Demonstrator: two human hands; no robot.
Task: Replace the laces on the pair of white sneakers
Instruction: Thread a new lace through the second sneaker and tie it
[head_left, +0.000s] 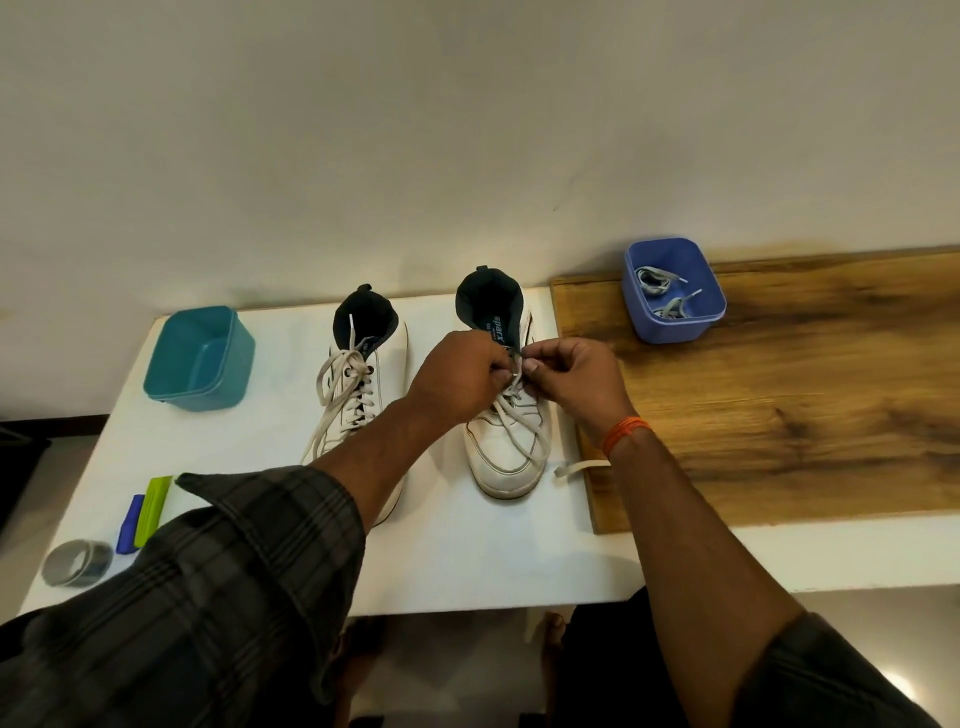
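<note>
Both hands' grip (514, 366) on lace (519, 415) above right sneaker (506, 457).

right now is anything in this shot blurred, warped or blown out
Head view: the wooden board smears with motion blur toward the right edge; wide-angle distortion bows the white table edges; a bright glare spot on the floor at bottom right; the hands look fairly sharp.

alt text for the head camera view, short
Both hands, left hand and right hand, pinch the lace at the top of the right sneaker. The left sneaker stands beside it, loosely laced.
</note>
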